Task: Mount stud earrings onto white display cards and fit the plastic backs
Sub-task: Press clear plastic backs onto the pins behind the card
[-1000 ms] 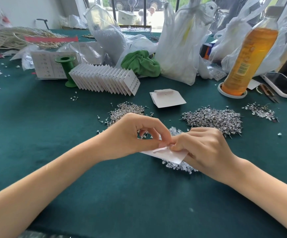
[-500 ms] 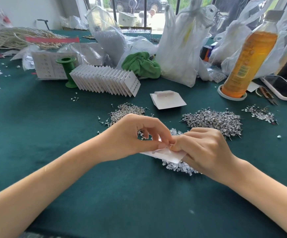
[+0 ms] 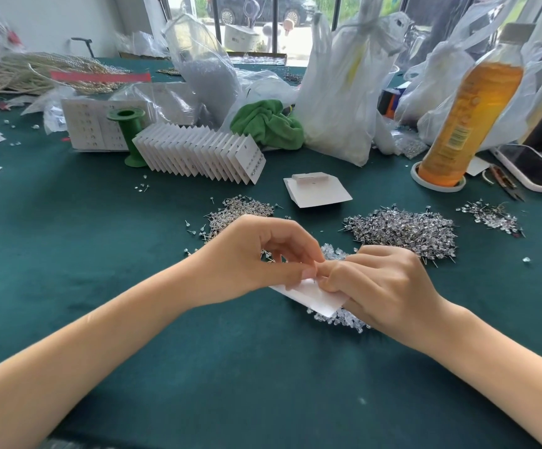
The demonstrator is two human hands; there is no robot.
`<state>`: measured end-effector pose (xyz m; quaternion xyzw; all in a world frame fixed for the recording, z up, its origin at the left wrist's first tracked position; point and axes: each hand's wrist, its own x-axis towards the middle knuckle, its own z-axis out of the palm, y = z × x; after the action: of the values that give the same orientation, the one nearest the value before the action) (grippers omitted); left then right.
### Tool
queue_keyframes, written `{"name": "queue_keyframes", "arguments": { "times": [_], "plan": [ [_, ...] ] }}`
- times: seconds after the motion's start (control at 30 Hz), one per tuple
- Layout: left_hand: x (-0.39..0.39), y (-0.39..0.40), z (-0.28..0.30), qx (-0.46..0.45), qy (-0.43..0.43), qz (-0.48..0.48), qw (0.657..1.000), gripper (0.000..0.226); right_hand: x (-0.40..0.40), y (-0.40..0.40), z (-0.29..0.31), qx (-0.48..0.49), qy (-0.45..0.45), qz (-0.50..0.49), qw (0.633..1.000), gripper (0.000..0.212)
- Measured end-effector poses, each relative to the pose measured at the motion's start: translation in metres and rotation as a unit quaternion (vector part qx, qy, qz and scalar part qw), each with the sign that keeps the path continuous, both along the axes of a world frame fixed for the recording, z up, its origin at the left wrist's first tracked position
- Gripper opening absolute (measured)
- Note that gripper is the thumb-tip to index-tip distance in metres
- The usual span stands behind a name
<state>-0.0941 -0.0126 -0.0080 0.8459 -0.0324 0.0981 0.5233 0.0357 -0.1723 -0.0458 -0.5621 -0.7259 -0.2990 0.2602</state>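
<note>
Both hands together over the green table [image 3: 68, 254]; left hand [image 3: 250, 257] and right hand [image 3: 383, 286] pinch one white display card [image 3: 315, 296], fingertips meeting at its top edge, above the clear plastic backs [image 3: 344, 319]; stud earring heaps [image 3: 405, 228] lie just beyond.

Very little differs across the three moments. The left hand [image 3: 250, 260] and right hand [image 3: 383, 286] sit a touch lower in view than a second ago, fingertips pressed a little closer together over the white display card [image 3: 311, 296]. The card's near corner now lies slightly further over the clear plastic backs [image 3: 347, 320].
</note>
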Motion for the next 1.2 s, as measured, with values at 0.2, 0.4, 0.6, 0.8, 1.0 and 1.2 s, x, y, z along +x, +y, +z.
{"name": "queue_keyframes", "arguments": {
  "times": [0.2,0.4,0.6,0.8,1.0,1.2],
  "plan": [
    [-0.001,-0.003,0.002,0.047,-0.025,0.007,0.999,0.012,-0.003,0.000,0.001,0.015,-0.008,0.001,1.000,0.030],
    [-0.003,-0.004,0.001,0.042,-0.026,0.005,0.999,0.013,-0.004,-0.001,0.002,0.002,0.018,-0.011,1.000,0.019],
    [-0.003,-0.005,0.001,0.044,-0.026,0.003,0.999,0.014,-0.005,-0.003,0.001,-0.005,0.035,-0.013,0.999,0.021],
    [-0.002,-0.005,0.001,0.065,-0.030,0.003,0.997,0.014,-0.006,-0.003,0.006,0.002,0.028,-0.028,0.999,0.020],
    [0.001,-0.003,0.006,0.088,-0.040,-0.001,0.995,0.018,-0.004,-0.002,0.010,0.007,0.025,-0.026,0.999,0.029],
    [0.006,-0.001,0.005,0.077,-0.024,-0.007,0.997,0.018,-0.003,-0.003,0.012,0.009,-0.011,-0.038,0.999,0.023]
  ]
}}
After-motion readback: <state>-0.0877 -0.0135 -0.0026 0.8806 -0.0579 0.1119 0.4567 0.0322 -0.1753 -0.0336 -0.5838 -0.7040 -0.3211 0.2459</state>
